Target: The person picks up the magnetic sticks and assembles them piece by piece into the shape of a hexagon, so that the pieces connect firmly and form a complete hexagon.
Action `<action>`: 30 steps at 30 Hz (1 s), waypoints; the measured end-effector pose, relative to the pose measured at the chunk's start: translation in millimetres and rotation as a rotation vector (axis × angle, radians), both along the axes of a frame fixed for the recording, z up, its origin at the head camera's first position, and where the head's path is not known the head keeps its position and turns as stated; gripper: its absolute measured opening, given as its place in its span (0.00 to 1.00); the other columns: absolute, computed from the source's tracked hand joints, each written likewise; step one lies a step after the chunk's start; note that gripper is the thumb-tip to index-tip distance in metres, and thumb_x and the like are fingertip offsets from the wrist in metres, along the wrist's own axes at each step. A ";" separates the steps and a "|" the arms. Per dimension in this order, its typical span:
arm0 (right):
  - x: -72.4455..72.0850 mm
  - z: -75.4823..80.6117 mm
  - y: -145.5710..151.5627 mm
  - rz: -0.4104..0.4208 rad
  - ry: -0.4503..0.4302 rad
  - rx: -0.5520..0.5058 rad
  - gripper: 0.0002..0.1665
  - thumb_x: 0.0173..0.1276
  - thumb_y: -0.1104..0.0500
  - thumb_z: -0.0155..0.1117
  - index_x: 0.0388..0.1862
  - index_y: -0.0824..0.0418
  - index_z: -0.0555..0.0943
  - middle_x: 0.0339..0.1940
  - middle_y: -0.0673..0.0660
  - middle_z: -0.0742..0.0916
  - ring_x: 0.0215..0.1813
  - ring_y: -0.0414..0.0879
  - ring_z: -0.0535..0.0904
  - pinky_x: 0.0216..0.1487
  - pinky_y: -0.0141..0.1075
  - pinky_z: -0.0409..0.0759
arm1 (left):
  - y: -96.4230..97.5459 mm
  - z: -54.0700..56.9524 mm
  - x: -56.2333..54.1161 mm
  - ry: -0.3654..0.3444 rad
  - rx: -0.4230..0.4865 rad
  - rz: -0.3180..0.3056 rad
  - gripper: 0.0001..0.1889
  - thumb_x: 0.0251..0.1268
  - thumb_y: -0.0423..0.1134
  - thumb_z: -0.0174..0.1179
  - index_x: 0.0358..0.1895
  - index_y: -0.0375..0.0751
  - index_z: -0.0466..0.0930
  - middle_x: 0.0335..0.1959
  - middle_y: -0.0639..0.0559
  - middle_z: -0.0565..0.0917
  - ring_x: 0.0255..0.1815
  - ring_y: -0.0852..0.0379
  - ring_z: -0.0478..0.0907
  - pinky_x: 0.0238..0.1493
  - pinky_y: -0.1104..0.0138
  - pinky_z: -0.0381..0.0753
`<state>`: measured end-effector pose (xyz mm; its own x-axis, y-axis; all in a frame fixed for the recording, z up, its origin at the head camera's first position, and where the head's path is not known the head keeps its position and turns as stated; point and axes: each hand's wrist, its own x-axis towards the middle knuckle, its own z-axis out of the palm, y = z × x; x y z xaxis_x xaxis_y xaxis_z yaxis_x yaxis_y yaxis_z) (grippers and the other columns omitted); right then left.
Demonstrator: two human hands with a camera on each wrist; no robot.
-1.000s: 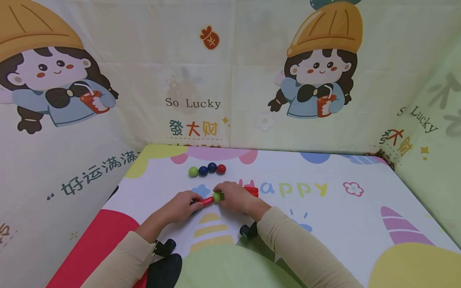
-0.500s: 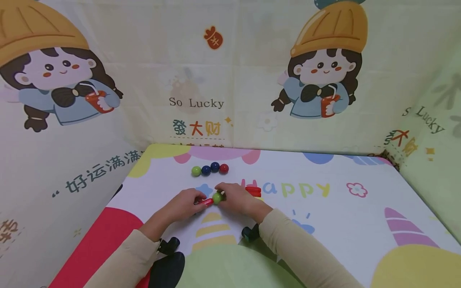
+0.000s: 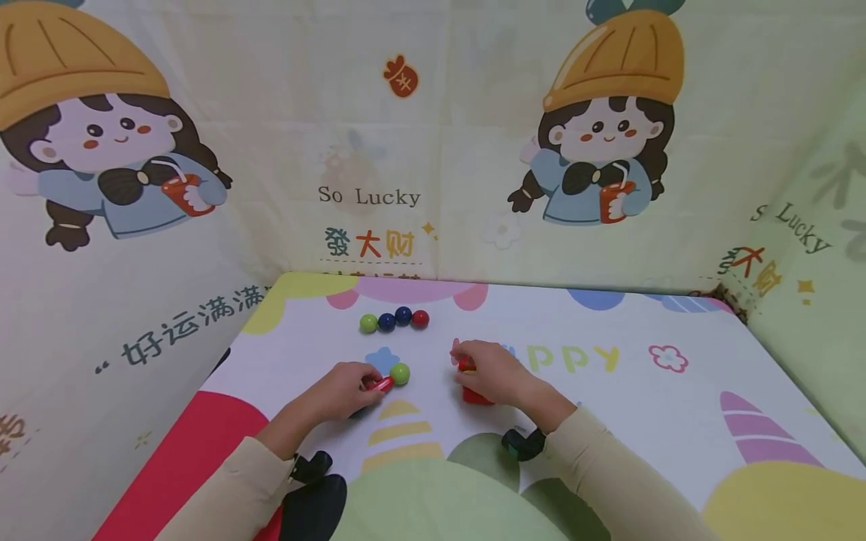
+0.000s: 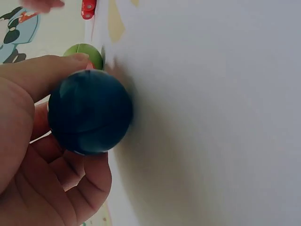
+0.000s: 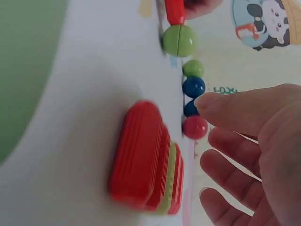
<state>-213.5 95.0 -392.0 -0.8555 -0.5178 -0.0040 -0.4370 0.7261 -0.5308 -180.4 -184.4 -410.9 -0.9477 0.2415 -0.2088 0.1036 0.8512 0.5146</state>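
Note:
My left hand [image 3: 346, 389] pinches a red stick [image 5: 175, 12] low over the table. A green ball [image 3: 400, 373] sits on the stick's far end. At the near end, a dark blue ball [image 4: 90, 112] shows large in the left wrist view, by the thumb and curled fingers. My right hand [image 3: 499, 370] is over a group of red bars [image 5: 138, 155], with one yellow-green bar [image 5: 168, 181] among them. In the right wrist view its thumb and fingers are spread, apart from the bars, with nothing between them.
Farther back, a row of balls lies on the table: a green ball [image 3: 368, 323], two dark blue balls [image 3: 386, 322] and a red ball [image 3: 420, 319]. A printed cloth wall [image 3: 467, 150] stands behind the patterned table top [image 3: 595, 323].
My right hand has let go of the green ball and moved right to the red bars. The left hand still holds the stick, with the green ball staying on its end.

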 end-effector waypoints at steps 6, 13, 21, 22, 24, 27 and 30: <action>8.7 -4.4 20.3 -0.012 -0.008 0.032 0.20 0.63 0.58 0.74 0.53 0.57 0.82 0.46 0.51 0.85 0.49 0.48 0.79 0.46 0.42 0.83 | -2.9 -3.2 1.3 0.000 0.020 0.013 0.14 0.63 0.40 0.69 0.48 0.39 0.84 0.32 0.55 0.77 0.34 0.57 0.73 0.37 0.66 0.78; 18.0 -5.5 32.5 0.000 -0.001 0.067 0.18 0.60 0.59 0.76 0.48 0.57 0.83 0.39 0.49 0.84 0.44 0.46 0.78 0.40 0.38 0.82 | -2.7 -1.2 4.9 -0.001 0.037 0.018 0.14 0.63 0.40 0.70 0.49 0.38 0.83 0.32 0.54 0.77 0.34 0.57 0.73 0.37 0.65 0.78; 24.6 -8.5 38.3 0.045 0.029 0.110 0.16 0.59 0.60 0.77 0.45 0.55 0.82 0.35 0.46 0.83 0.38 0.43 0.77 0.40 0.37 0.81 | -2.7 -0.2 6.3 -0.003 0.039 0.028 0.15 0.63 0.40 0.70 0.49 0.38 0.82 0.32 0.54 0.77 0.35 0.57 0.73 0.37 0.66 0.79; 24.7 -9.2 38.2 0.048 0.030 0.112 0.16 0.59 0.60 0.77 0.45 0.55 0.82 0.35 0.46 0.83 0.38 0.43 0.78 0.40 0.36 0.81 | -2.9 -0.4 6.4 -0.002 0.040 0.027 0.15 0.63 0.40 0.70 0.49 0.38 0.82 0.32 0.54 0.77 0.35 0.57 0.73 0.37 0.66 0.79; 24.8 -10.3 37.7 0.053 0.024 0.112 0.17 0.59 0.60 0.77 0.46 0.56 0.82 0.35 0.47 0.83 0.38 0.43 0.78 0.40 0.37 0.81 | -3.1 -0.7 6.6 0.000 0.043 0.027 0.15 0.63 0.40 0.70 0.49 0.38 0.82 0.32 0.54 0.77 0.34 0.56 0.73 0.37 0.66 0.79; 24.8 -11.8 37.2 0.057 0.019 0.106 0.18 0.59 0.60 0.77 0.47 0.57 0.83 0.35 0.47 0.84 0.39 0.43 0.78 0.41 0.38 0.81 | -3.3 -0.8 6.4 0.001 0.047 0.031 0.15 0.63 0.41 0.70 0.50 0.38 0.82 0.32 0.54 0.77 0.35 0.57 0.73 0.38 0.65 0.79; 25.8 -13.3 37.4 0.060 0.026 0.115 0.16 0.59 0.60 0.77 0.45 0.57 0.83 0.35 0.47 0.83 0.39 0.44 0.78 0.41 0.39 0.81 | -3.6 -1.4 5.9 0.001 0.046 0.029 0.15 0.64 0.41 0.70 0.50 0.38 0.82 0.33 0.54 0.77 0.35 0.57 0.73 0.38 0.65 0.79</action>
